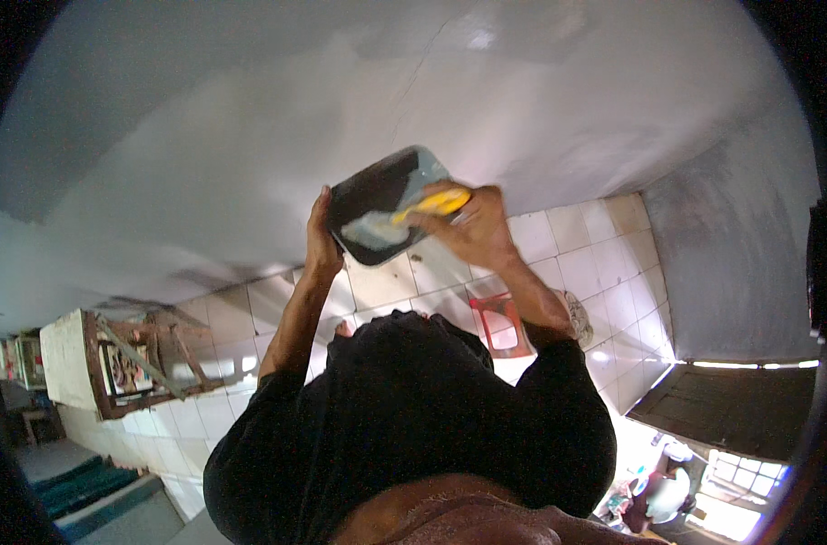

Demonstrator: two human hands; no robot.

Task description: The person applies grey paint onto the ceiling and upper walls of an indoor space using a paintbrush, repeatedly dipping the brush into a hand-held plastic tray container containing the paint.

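Black tray hangs in the air out in front of the body, before a grey wall, and from my remote seat I see its hollow facing the camera, pale paste smeared across part of it. The left hand grips its left edge, probably to steady it while leaving the inside free. The right hand is wrapped round a yellow-handled tool angled down to the paste; I cannot tell whether its far end is a brush or a blade. I judge this height suits both hands meeting at an easy reach. Below lies the tiled floor, with a red plastic seat to the right and a worn wooden stand well off left.
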